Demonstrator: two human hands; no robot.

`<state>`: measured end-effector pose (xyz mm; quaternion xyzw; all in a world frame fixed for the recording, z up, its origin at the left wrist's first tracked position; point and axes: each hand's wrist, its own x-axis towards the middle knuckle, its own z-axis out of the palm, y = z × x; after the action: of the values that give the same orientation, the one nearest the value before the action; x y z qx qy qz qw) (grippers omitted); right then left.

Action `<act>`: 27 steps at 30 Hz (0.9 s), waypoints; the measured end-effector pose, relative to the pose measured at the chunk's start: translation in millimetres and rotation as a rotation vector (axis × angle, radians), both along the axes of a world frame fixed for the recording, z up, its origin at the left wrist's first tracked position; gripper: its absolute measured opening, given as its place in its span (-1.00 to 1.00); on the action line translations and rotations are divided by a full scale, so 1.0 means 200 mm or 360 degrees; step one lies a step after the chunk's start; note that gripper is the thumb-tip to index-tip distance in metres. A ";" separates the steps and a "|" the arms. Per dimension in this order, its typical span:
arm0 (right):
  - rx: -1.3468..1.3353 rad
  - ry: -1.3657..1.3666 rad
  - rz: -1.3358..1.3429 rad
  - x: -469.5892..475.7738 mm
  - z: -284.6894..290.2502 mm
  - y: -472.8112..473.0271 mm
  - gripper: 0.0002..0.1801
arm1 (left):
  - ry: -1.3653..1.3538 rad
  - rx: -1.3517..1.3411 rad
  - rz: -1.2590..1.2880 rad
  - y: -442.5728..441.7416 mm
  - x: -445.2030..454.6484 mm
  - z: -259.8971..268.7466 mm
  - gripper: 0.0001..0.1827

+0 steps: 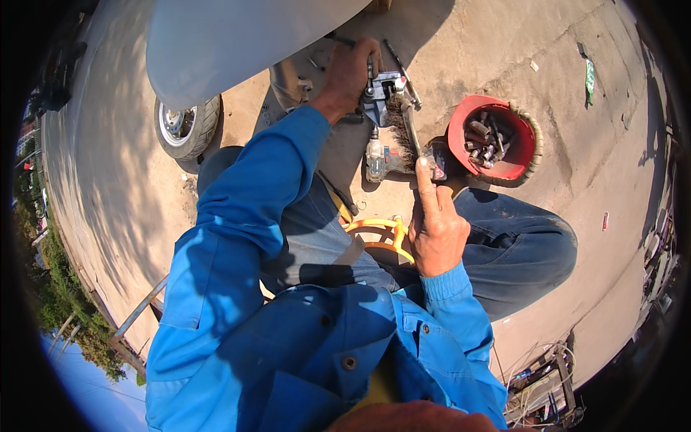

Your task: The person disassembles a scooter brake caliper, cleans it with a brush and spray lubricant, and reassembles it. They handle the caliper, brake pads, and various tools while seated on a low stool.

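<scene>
My left hand (pixel 350 70) grips a silver cast-metal part (pixel 378 100) at its upper side; the fingers partly cover it. My right hand (pixel 440 232) is closed on the handle of a brush (pixel 405 127), its index finger stretched along it. The brown bristles touch or nearly touch the metal part's right side. Just below, a cordless impact driver (pixel 378 162) lies on the ground, partly hidden under the brush. A long thin metal rod tool (pixel 402 70) lies to the right of my left hand.
A red bucket (pixel 459 135) with several sockets (pixel 488 143) stands on the right. A small wheel with a tyre (pixel 202 129) is at the left, under a pale smooth panel (pixel 237 48). Between my legs is a yellow tubular frame (pixel 399 232). A dark bar (pixel 340 194) lies beside my left leg.
</scene>
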<state>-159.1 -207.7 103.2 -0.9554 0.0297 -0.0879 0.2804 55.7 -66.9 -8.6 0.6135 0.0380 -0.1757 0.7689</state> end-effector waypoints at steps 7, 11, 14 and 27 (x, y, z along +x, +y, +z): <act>-0.0085 0.0368 0.0044 0.02 -0.01 -0.02 -0.12 | -0.0288 0.0498 0.0025 0.02 0.04 -0.11 -0.48; -0.0039 0.0430 -0.0048 0.01 -0.02 -0.01 -0.12 | -0.0337 0.0344 0.0073 0.02 0.07 -0.18 -0.50; -0.0048 0.0153 0.0056 0.01 -0.01 -0.01 -0.09 | -0.0378 0.0407 0.0046 0.04 0.07 -0.21 -0.50; 0.0387 -0.0206 -0.0027 -0.05 -0.32 -0.21 -0.35 | -0.0129 0.0857 -0.0023 0.06 0.03 -0.08 -0.52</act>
<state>-169.2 -249.4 39.9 -0.9065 0.0301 -0.1473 0.3946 61.4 -55.2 -24.3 0.8026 0.0482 -0.1402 0.5778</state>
